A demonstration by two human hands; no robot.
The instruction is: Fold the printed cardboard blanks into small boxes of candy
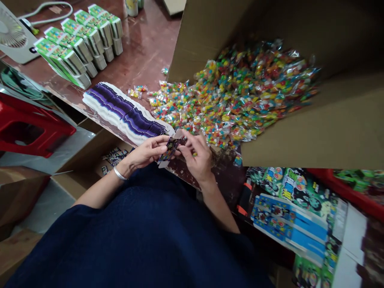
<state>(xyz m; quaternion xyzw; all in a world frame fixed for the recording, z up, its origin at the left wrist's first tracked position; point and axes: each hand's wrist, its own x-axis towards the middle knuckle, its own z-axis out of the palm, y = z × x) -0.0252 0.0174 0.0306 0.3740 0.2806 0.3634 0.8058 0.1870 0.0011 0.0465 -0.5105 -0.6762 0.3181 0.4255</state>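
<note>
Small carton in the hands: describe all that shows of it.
The carton is small printed cardboard, dark purple with bright specks, with pale plain flaps at both ends. It is tilted, held above the table edge between the left hand and right hand, which hide part of it.

The left hand (pixel 147 153) and right hand (pixel 196 158) pinch one small printed carton (pixel 169 149). Just beyond it lies one fanned purple carton stack (pixel 126 110). Farther off are one tipped cardboard box (pixel 330 128), five green box rows (pixel 75 48) and uncountable candy packets (pixel 240 92).

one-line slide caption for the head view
Left hand and right hand hold a small box beside a tipped carton of candy packets.
</note>
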